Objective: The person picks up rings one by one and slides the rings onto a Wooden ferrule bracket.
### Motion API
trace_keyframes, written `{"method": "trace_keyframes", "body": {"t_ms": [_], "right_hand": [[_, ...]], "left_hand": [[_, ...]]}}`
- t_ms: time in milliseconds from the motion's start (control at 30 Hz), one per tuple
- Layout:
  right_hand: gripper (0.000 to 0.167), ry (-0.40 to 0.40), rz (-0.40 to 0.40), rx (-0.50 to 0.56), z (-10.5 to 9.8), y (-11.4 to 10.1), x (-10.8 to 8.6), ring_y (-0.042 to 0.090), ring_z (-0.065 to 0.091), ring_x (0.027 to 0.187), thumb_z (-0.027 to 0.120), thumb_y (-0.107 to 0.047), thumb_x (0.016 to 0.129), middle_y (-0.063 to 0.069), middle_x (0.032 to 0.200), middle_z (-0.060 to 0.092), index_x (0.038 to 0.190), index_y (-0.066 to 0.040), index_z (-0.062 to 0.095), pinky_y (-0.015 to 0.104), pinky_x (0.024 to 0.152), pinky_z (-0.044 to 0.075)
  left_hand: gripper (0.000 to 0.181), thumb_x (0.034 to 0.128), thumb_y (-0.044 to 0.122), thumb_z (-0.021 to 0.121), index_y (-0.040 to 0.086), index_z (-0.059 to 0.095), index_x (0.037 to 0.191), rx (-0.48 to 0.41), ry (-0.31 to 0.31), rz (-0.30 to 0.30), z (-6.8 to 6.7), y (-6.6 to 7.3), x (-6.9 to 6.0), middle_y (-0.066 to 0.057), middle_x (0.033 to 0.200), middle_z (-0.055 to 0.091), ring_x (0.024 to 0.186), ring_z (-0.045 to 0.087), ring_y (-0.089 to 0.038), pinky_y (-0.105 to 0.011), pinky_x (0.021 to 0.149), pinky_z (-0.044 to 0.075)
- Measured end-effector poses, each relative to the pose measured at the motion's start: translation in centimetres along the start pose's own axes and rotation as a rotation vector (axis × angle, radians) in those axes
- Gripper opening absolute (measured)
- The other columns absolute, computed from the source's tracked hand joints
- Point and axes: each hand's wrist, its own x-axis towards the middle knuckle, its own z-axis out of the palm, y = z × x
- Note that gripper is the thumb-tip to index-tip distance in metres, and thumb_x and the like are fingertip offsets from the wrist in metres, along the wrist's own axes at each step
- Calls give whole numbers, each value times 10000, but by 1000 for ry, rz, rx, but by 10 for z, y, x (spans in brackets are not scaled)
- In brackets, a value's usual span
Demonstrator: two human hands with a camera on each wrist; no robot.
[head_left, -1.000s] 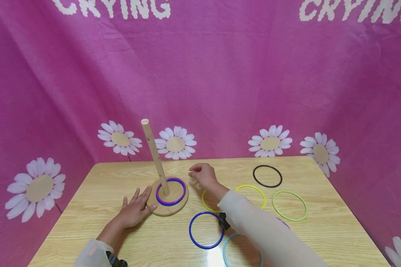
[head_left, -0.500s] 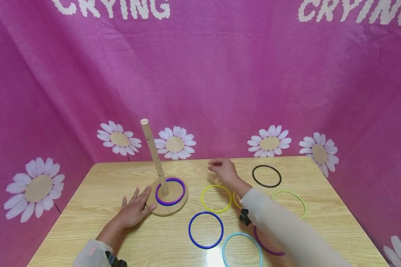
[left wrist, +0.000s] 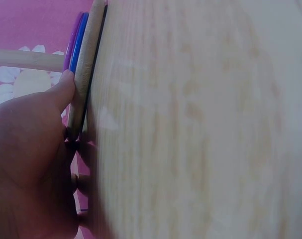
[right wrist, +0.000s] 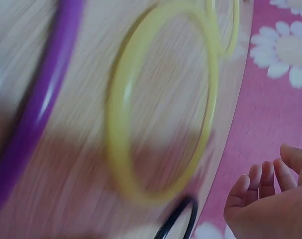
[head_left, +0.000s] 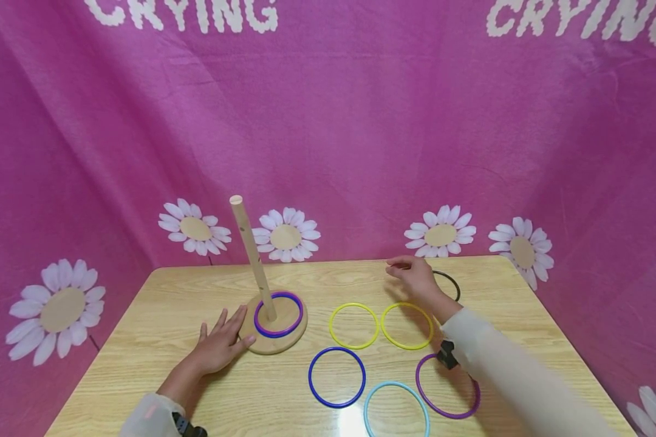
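Observation:
My left hand (head_left: 218, 347) rests with spread fingers against the left edge of a round wooden base (head_left: 270, 345). From the base rises a wooden peg (head_left: 253, 255). Around the peg's foot lie a purple ring (left wrist: 72, 42) and a blue ring (left wrist: 80, 42), stacked. My right hand (head_left: 420, 282) hovers above the table's back right, fingers loosely bent, holding nothing. Beneath and beside it are a black ring (head_left: 455, 282), partly covered by the hand, and a yellow ring (right wrist: 119, 114). In the right wrist view its fingertips are apart from every ring.
On the wooden table (head_left: 197, 282) lie another yellow ring (head_left: 331, 331), a dark blue ring (head_left: 310, 382), a light blue ring (head_left: 367, 406) and a purple ring (head_left: 449, 416). The right sleeve (head_left: 508, 370) covers the area right of them. A pink flowered cloth (head_left: 350, 152) hangs behind.
My right hand has moved right, from beside the base to near the black ring. The yellow and purple rings have come into view; the lime green ring is now hidden. My left hand stays put.

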Motion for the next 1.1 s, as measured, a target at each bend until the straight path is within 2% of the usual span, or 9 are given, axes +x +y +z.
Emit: {"method": "trace_keyframes", "body": {"t_ms": [133, 233, 367, 433, 567, 667, 800, 933, 1100], "right_hand": [[317, 15, 14, -25, -24, 16, 2, 114, 640, 949, 703, -175, 994, 154, 1160, 737, 1254, 6, 712, 196, 746, 508], [335, 34, 18, -36, -40, 28, 3, 91, 639, 957, 703, -182, 993, 149, 1173, 736, 1268, 8, 706, 201, 785, 520], [367, 63, 31, -66, -60, 42, 6, 171, 648, 1035, 692, -197, 1001, 181, 1222, 722, 1289, 30, 686, 257, 843, 515], [376, 76, 63, -70, -68, 48, 6, 221, 637, 1068, 679, -208, 1012, 190, 1258, 701, 1307, 25, 676, 278, 849, 510], [408, 98, 140, -15, -82, 57, 6, 270, 576, 1144, 647, -217, 1030, 204, 1319, 638, 1365, 16, 631, 301, 873, 491], [415, 101, 204, 72, -88, 63, 5, 280, 509, 1231, 618, -184, 1040, 193, 1385, 565, 1409, 2, 592, 316, 942, 466], [426, 98, 266, 132, -94, 71, 5, 291, 457, 1301, 595, -139, 1043, 185, 1475, 491, 1448, -13, 556, 327, 961, 475], [449, 68, 304, 184, -97, 77, 6, 287, 449, 1280, 583, -97, 1044, 202, 1510, 445, 1479, -6, 520, 296, 881, 536], [452, 12, 340, 234, -95, 81, 7, 250, 523, 1138, 564, -47, 1040, 225, 1432, 465, 1478, 28, 483, 254, 769, 565]], "left_hand": [[838, 1065, 542, 472, 77, 113, 1662, 3, -6, -4, 0, -1, 0, -174, 1710, 148, 1566, -30, -475, -785, 1110, -135], [832, 1068, 529, 476, 72, 115, 1661, 0, -6, -8, -1, 0, -1, -175, 1710, 144, 1565, -32, -474, -788, 1108, -133], [829, 1069, 530, 471, 76, 111, 1662, 7, -9, -12, -2, 2, -2, -167, 1713, 142, 1568, -32, -467, -788, 1113, -127], [831, 1069, 536, 467, 77, 110, 1662, 11, -10, -12, -2, 2, -2, -166, 1714, 142, 1568, -33, -467, -789, 1111, -128], [839, 1064, 546, 471, 73, 122, 1661, 13, 2, -9, 0, 0, -1, -172, 1710, 156, 1567, -24, -470, -791, 1110, -127], [844, 1056, 544, 490, 57, 148, 1656, 4, 30, 11, 2, -3, 0, -198, 1698, 182, 1560, 3, -492, -799, 1105, -117], [845, 1047, 534, 514, 43, 181, 1648, -15, 62, 41, 4, -4, 0, -235, 1681, 209, 1548, 36, -520, -807, 1098, -104], [845, 1049, 538, 510, 46, 175, 1649, -15, 55, 38, 3, -3, 0, -223, 1685, 208, 1552, 32, -511, -807, 1098, -103], [837, 1057, 524, 504, 48, 156, 1652, -2, 46, 26, 3, -4, 1, -208, 1692, 198, 1556, 18, -502, -810, 1096, -106]]}}
